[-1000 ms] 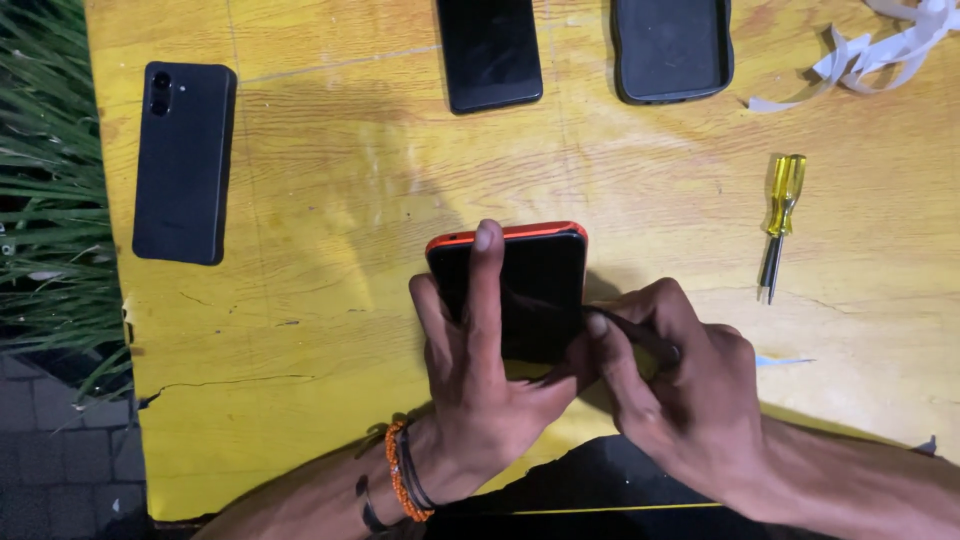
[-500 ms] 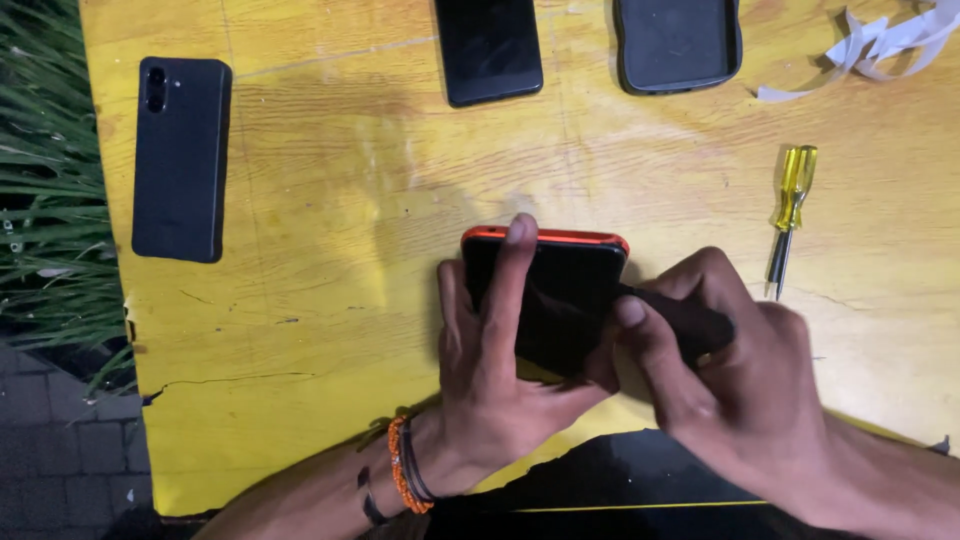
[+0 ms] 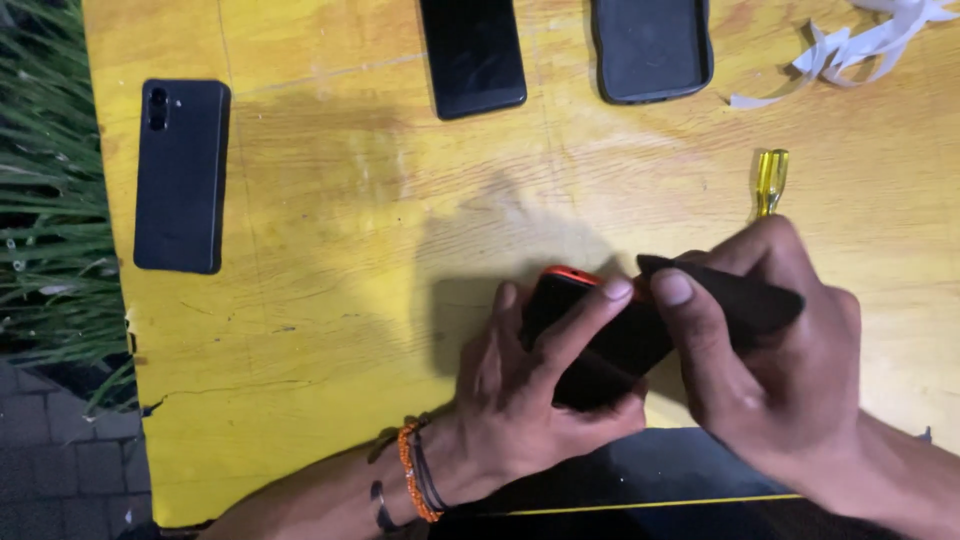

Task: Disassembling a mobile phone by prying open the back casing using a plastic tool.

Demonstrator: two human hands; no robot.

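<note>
My left hand (image 3: 530, 390) grips a black phone with an orange-red rim (image 3: 590, 330), lifted and tilted just above the yellow wooden table (image 3: 330, 250). Its index finger lies across the phone's dark face. My right hand (image 3: 775, 360) pinches a thin black panel (image 3: 730, 295) at the phone's right side, the thumb pressing on its upper edge. Whether the panel is still attached to the phone I cannot tell. An orange bead bracelet (image 3: 408, 470) circles my left wrist.
A dark phone (image 3: 182, 175) lies back-up at the table's left. Another black phone (image 3: 472, 55) and a black case (image 3: 650, 48) lie at the far edge. A yellow-handled screwdriver (image 3: 771, 180) pokes out behind my right hand. White strips (image 3: 860, 40) lie far right. Grass borders the left edge.
The phone has come up off the table and tilted. My right hand now pulls a black panel out to the right, and both hands have shifted right, covering most of the screwdriver.
</note>
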